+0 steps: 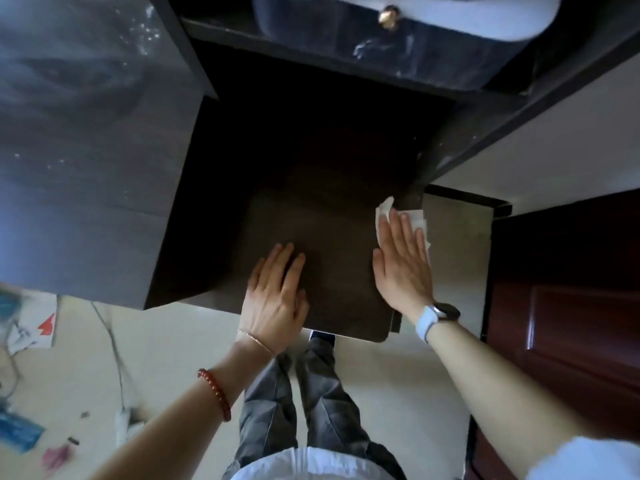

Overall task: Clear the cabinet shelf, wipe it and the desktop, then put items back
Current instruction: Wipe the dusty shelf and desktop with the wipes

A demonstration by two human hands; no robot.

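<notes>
right hand (pixel 403 258) lies flat on a white tissue (pixel 417 218) at the desktop's (pixel 332 216) right edge; left hand (pixel 277 296) rests flat near its front edge.

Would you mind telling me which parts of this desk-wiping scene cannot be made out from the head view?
- White tissue: mostly covered by the flat right hand.
- Desktop rear: lost in deep shadow under the shelf.
- Dark container on the shelf: cut off by the top edge and blurred.
- Floor clutter at left: blurred, not identifiable.
- Surface under the left hand: hidden by the palm.
</notes>
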